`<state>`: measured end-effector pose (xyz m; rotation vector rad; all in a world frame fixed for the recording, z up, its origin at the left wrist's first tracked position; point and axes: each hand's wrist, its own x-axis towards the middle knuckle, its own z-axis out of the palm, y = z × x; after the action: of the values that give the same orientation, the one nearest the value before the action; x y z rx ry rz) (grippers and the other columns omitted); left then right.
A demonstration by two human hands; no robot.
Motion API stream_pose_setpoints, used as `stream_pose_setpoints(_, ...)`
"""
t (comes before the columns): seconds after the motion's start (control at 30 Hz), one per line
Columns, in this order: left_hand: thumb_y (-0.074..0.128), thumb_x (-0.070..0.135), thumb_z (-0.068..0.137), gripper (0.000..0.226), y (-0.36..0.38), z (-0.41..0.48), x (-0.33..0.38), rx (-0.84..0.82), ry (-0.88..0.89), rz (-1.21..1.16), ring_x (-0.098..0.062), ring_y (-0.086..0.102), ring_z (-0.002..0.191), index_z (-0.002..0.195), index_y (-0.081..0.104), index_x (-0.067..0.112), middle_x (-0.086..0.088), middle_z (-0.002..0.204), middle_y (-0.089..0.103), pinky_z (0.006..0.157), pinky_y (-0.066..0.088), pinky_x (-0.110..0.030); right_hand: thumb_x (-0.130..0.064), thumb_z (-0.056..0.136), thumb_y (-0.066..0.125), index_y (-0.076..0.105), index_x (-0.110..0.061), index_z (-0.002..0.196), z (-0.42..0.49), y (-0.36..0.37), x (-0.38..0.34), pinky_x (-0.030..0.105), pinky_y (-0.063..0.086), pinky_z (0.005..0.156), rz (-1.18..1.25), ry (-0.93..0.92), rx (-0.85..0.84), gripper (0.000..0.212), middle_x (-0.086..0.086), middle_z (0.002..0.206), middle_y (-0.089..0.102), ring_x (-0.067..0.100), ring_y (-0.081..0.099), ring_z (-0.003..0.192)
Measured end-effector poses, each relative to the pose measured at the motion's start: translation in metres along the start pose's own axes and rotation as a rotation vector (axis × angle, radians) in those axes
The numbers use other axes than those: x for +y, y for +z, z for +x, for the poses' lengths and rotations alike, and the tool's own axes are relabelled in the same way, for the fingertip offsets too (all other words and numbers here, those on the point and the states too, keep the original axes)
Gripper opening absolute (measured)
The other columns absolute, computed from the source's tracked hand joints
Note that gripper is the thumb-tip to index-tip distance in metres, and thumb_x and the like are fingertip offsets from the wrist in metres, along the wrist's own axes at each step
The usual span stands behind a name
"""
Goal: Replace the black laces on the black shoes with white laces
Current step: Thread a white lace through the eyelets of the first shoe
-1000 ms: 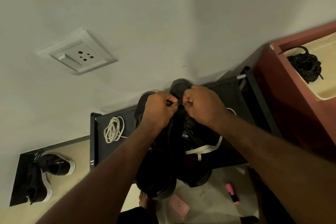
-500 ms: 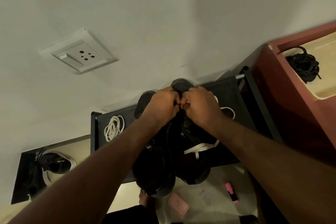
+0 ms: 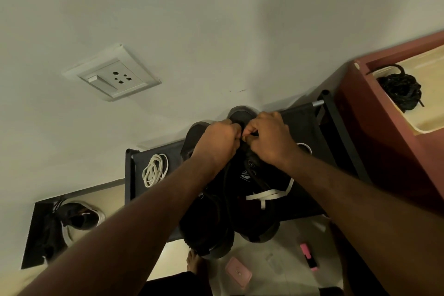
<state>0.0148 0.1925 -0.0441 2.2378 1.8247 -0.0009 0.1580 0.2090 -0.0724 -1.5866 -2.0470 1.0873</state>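
Observation:
Two black shoes stand side by side on a black fabric rack shelf, the left shoe and the right shoe with toes toward the wall. My left hand and my right hand meet over the right shoe near its toe end, fingers curled and pinching at the lace row. What they pinch is mostly hidden. A white lace trails across the right shoe's opening, with a loop of it showing beside my right wrist. A coiled white lace lies on the shelf's left.
A bundle of black laces lies in a cream tray on a red-brown cabinet at right. A wall socket is above left. Other shoes sit lower left. Pink items and my foot are on the floor below.
Both hands have shifted toward the toe end of the right shoe and closed together. The white lace ends across the shoe have moved slightly.

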Motion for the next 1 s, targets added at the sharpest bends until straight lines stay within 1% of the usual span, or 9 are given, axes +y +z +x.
stream_pose_setpoints(0.13, 0.063, 0.013, 0.089, 0.014, -0.002, -0.002, -0.008, 0.005, 0.077, -0.051, -0.027, 0.061, 0.083, 0.097, 0.071, 0.005, -0.011, 0.095, 0.064, 0.076, 0.049, -0.040, -0.015, 0.089, 0.068, 0.075, -0.025, 0.086, 0.001, -0.001, 0.003, 0.033, 0.039, 0.090, 0.083, -0.034, -0.013, 0.012, -0.009, 0.095, 0.053, 0.022, 0.042, 0.114)
stream_pose_setpoints(0.27, 0.066, 0.013, 0.087, 0.010, -0.005, -0.003, -0.019, 0.009, 0.120, -0.117, -0.021, 0.062, 0.077, 0.092, 0.074, 0.008, -0.006, 0.090, 0.065, 0.071, 0.050, -0.034, -0.016, 0.086, 0.069, 0.073, -0.024, 0.089, 0.003, -0.006, 0.006, 0.027, 0.033, 0.086, 0.100, -0.053, -0.044, 0.009, -0.013, 0.090, 0.051, 0.019, 0.041, 0.113)
stream_pose_setpoints(0.33, 0.067, 0.011, 0.087, 0.010, -0.003, -0.004, -0.019, 0.022, 0.110, -0.144, -0.019, 0.062, 0.079, 0.093, 0.073, 0.008, -0.005, 0.092, 0.065, 0.073, 0.047, -0.029, -0.018, 0.086, 0.070, 0.074, -0.024, 0.087, 0.004, -0.003, 0.006, 0.030, 0.038, 0.088, 0.071, -0.070, -0.005, 0.008, -0.012, 0.089, 0.054, 0.020, 0.044, 0.111)
stream_pose_setpoints(0.4, 0.067, 0.009, 0.087, 0.009, -0.002, -0.004, -0.018, 0.028, 0.095, -0.168, -0.019, 0.062, 0.080, 0.094, 0.073, 0.006, -0.006, 0.094, 0.065, 0.074, 0.047, -0.027, -0.020, 0.086, 0.071, 0.076, -0.024, 0.085, 0.002, 0.003, 0.004, 0.038, 0.043, 0.092, 0.025, -0.063, 0.056, 0.007, -0.009, 0.092, 0.059, 0.021, 0.046, 0.112)
stream_pose_setpoints(0.57, 0.064, 0.009, 0.087, 0.009, -0.004, -0.001, -0.018, -0.027, 0.099, -0.115, -0.025, 0.062, 0.085, 0.092, 0.070, 0.006, -0.009, 0.097, 0.064, 0.078, 0.048, -0.038, -0.022, 0.086, 0.071, 0.076, -0.027, 0.086, 0.002, 0.007, 0.003, 0.048, 0.041, 0.099, 0.011, -0.055, 0.068, 0.007, -0.011, 0.097, 0.062, 0.020, 0.044, 0.116)
stream_pose_setpoints(0.67, 0.063, 0.011, 0.089, 0.008, -0.008, 0.001, -0.020, -0.082, 0.097, -0.099, -0.024, 0.060, 0.088, 0.093, 0.068, 0.006, -0.008, 0.098, 0.060, 0.079, 0.045, -0.031, -0.025, 0.083, 0.072, 0.071, -0.028, 0.090, 0.003, 0.004, 0.003, 0.049, 0.042, 0.098, -0.001, -0.069, 0.032, 0.008, -0.008, 0.101, 0.064, 0.020, 0.044, 0.116)
stream_pose_setpoints(0.8, 0.064, 0.009, 0.087, 0.011, -0.018, 0.011, -0.021, -0.181, 0.086, -0.109, -0.018, 0.056, 0.087, 0.096, 0.067, 0.004, -0.002, 0.096, 0.056, 0.072, 0.034, -0.017, -0.030, 0.078, 0.075, 0.067, -0.028, 0.101, 0.003, 0.002, 0.003, 0.048, 0.043, 0.097, -0.028, -0.082, -0.016, 0.024, -0.006, 0.107, 0.060, 0.021, 0.042, 0.117)
stream_pose_setpoints(0.93, 0.068, 0.007, 0.080, 0.007, -0.023, 0.019, -0.023, -0.258, 0.087, -0.136, -0.021, 0.063, 0.080, 0.087, 0.070, 0.007, -0.007, 0.089, 0.067, 0.075, 0.049, -0.029, -0.025, 0.078, 0.074, 0.068, -0.026, 0.101, 0.004, 0.003, 0.004, 0.045, 0.047, 0.091, -0.017, -0.090, -0.013, 0.024, -0.004, 0.106, 0.059, 0.022, 0.043, 0.116)
stream_pose_setpoints(1.0, 0.069, 0.006, 0.080, 0.006, -0.026, 0.020, -0.024, -0.279, 0.069, -0.163, -0.019, 0.063, 0.077, 0.085, 0.071, 0.008, -0.005, 0.084, 0.068, 0.073, 0.049, -0.025, -0.025, 0.078, 0.074, 0.068, -0.027, 0.100, 0.004, 0.002, 0.004, 0.043, 0.048, 0.089, -0.020, -0.093, -0.012, 0.023, -0.004, 0.105, 0.060, 0.021, 0.044, 0.115)
